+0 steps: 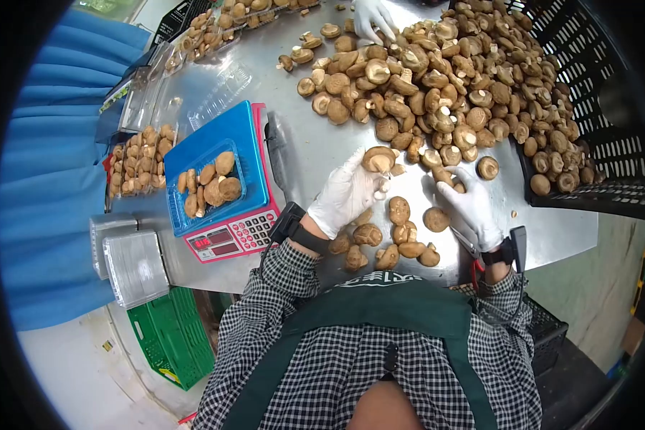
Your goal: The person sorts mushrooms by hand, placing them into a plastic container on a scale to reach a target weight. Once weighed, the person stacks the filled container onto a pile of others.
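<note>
Pinching one mushroom (378, 158) in the left hand (347, 193), grip closed round its cap, just above the bench (315, 143) beside the big pile (444, 79). Resting the right hand (471, 208) on the pile's edge, grip half curled, not showing whether holding any. Best squeezing softly, not bruising the cap.

Smooth, faintly matt white gloves cover the left hand (347, 193) and right hand (469, 208). The mushroom (378, 159) has a matt brown cap. The worktop (301, 154) is dully shining metal, the scale (236, 132) glossy blue plastic, the crate (616, 154) black plastic.
</note>
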